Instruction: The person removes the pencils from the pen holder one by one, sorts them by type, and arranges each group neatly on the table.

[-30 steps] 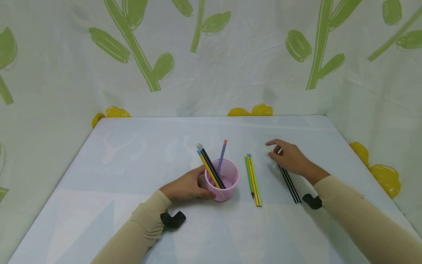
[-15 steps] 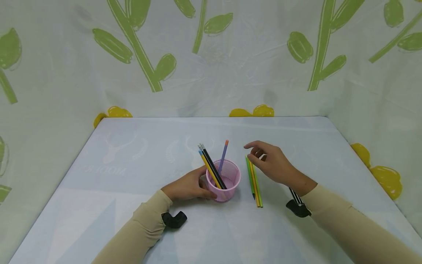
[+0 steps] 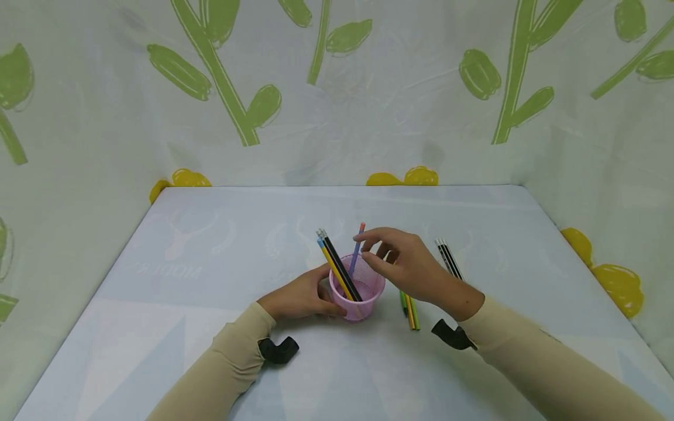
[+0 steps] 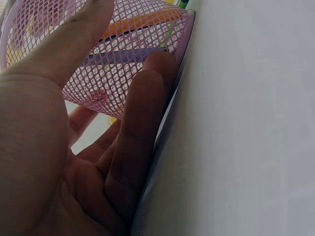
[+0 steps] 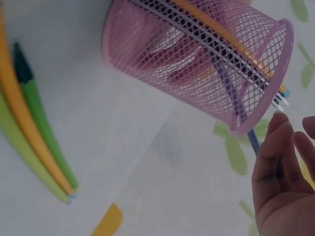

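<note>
A pink mesh pencil cup [image 3: 371, 292] stands on the table with several pencils in it. Leaning to its left are a yellow pencil [image 3: 334, 272] and black pencils [image 3: 342, 266]. A purple pencil [image 3: 355, 251] with an orange-red end leans apart from these. My left hand [image 3: 302, 295] grips the cup from its left side; the left wrist view has the thumb and fingers around the mesh [image 4: 118, 83]. At the purple pencil's upper part, my right hand [image 3: 402, 263] has its thumb and index finger spread, not visibly closed on it. The right wrist view shows the fingers [image 5: 275, 142] beside that pencil.
Green and yellow pencils [image 3: 411, 316] lie right of the cup, partly hidden by the right hand. Farther right, several black pencils [image 3: 447, 257] lie behind the right wrist. A patterned wall [image 3: 400, 117] rises behind the white table [image 3: 253, 374].
My right hand has moved left from the black pencils, over the green and yellow ones, to the purple pencil. The left hand stays on the cup.
</note>
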Demonstrator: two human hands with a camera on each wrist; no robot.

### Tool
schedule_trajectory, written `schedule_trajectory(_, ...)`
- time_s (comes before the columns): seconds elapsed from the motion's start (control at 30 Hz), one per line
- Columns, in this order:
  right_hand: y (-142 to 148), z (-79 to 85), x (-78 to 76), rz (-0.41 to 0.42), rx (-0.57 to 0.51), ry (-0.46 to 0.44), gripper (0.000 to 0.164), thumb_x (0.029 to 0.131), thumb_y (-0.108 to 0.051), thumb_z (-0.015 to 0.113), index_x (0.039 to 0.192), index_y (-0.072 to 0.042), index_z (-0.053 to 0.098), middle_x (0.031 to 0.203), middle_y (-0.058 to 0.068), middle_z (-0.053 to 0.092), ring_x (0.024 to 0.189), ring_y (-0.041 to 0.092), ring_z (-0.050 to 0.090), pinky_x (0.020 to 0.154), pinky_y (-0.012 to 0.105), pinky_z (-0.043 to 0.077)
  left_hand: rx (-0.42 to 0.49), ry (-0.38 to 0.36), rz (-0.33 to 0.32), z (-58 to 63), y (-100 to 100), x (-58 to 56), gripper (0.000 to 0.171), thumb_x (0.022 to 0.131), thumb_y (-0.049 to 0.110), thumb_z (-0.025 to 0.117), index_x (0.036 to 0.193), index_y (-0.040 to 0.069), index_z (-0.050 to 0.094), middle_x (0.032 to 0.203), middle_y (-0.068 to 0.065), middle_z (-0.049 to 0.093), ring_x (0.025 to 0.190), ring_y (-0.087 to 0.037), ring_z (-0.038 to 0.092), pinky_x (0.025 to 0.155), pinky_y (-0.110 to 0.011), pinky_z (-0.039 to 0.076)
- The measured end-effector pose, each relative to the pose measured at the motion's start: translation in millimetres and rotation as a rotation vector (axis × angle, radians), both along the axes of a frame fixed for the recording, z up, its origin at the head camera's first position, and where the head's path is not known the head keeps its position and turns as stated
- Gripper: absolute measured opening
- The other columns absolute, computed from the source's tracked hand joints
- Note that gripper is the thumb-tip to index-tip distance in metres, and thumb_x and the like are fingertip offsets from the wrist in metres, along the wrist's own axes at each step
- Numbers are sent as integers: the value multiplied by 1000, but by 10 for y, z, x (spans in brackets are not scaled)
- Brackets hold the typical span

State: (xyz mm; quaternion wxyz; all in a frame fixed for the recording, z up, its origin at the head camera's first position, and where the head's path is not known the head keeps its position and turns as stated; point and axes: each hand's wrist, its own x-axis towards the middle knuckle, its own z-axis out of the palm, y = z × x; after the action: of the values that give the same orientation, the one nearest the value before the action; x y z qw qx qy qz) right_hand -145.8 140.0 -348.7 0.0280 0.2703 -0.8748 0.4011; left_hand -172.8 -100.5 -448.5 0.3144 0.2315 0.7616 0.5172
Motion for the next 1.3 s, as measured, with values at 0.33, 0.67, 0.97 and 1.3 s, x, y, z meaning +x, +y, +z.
schedule_trajectory(0.33,-262,51,-95,46,14,-52,42,93,-8,69,134,-15,62,117,8,69,71,10,64,64,24,57,15,17,-13,-13,-20,-9,89,82,27,83,153,33,29,108,-3,68,80,-20,69,76,-34,58)
schedule_trajectory(0.67,-375,21,-209,75,21,-40,48,94,-7,67,140,-15,56,124,12,66,62,13,64,59,24,56,33,9,-20,-22,-9,-20,83,83,27,82,149,32,33,109,-3,68,79,-21,70,75,-35,58)
schedule_trajectory(0.97,-402,-34,-227,69,70,-88,55,94,-6,67,145,-21,52,113,7,70,52,7,55,60,30,56,46,-2,-24,-59,20,1,82,84,26,82,149,30,33,115,-3,66,82,-20,70,78,-33,58)
schedule_trajectory(1.3,-461,-29,-239,78,144,2,57,93,-5,68,145,-17,49,100,1,72,53,7,53,117,59,29,50,-11,0,-47,-5,1,84,82,25,83,149,28,33,114,-4,67,82,-21,72,78,-33,58)
